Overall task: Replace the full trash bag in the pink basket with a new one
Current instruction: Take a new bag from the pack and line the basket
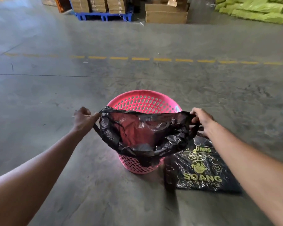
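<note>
The bag [142,136] is black and thin, and you can see the pink showing through it. The left hand [83,119] pinches its left edge with fingers pressed together. The right hand [201,119] pinches the right edge the same way. Between them the mouth of the bag is pulled wide open over the basket [144,101].

The near side of the bag already hangs down over the front of the basket. The far side is not on yet, and the pink back rim is bare. The bag looks crinkly and shiny, and nothing shows inside it, so I think it is the new one going in. No full bag is in sight. What is left, I think, is to pull the edge over the back rim and push the bag down inside.

The basket stands on the gray floor [55,160]. Just beside it on the right lies a flat black pack [201,170] with yellow letters.
</note>
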### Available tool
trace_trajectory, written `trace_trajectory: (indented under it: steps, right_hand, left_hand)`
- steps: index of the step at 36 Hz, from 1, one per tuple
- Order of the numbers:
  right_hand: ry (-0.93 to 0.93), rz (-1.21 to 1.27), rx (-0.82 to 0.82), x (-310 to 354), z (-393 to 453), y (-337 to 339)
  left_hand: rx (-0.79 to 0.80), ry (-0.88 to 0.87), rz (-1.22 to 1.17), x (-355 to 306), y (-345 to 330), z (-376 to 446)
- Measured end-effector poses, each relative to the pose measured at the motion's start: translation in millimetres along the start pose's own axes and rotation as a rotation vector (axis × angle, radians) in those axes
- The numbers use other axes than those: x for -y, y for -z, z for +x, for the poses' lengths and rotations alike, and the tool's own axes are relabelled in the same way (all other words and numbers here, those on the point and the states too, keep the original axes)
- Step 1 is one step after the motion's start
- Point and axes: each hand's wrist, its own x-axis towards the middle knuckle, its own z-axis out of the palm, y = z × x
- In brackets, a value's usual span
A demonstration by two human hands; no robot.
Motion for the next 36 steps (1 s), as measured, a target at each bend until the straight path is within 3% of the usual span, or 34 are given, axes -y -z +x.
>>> trace_trajectory:
  steps: [3, 6, 7, 9, 11, 14, 21, 28, 36]
  right_hand:
    - [0.306, -0.192, -0.229, -2.0, 14.3, 2.7]
    - [0.738, -0.275, -0.358, -0.2, 22.2, 10.6]
    - [0.834, -0.245, -0.288, 3.3, 23.1, 11.9]
    - [0.946, -0.247, 0.013, 9.6, 17.0, 9.2]
    - [1.019, -0.432, 0.243, 8.7, 12.4, 0.4]
    - [1.093, -0.741, 0.273, 2.6, 20.4, -15.8]
    - [1.044, -0.551, 0.107, 15.8, 51.2, -33.1]
    - [0.874, -0.318, 0.012, 51.3, 82.8, -65.9]
    - [0.518, -0.217, 0.256, 74.5, 114.2, -92.7]
  left_hand:
    - [0.062, -0.236, -0.005, -10.1, -7.3, 1.0]
    - [0.278, -0.429, 0.116, -16.0, -6.8, -4.7]
    - [0.323, -0.483, 0.18, -17.3, -7.0, -4.9]
    - [0.367, -0.568, 0.295, -23.0, -10.0, -6.5]
    - [0.361, -0.615, 0.363, -23.6, -15.0, -2.8]
    - [0.328, -0.6, 0.359, -24.4, -19.5, 5.5]
    - [0.263, -0.481, 0.275, -29.3, -33.2, 32.1]
    - [0.071, -0.301, 0.144, -41.4, -58.7, 77.3]
    - [0.147, -0.004, 0.183, -49.2, -74.9, 107.5]
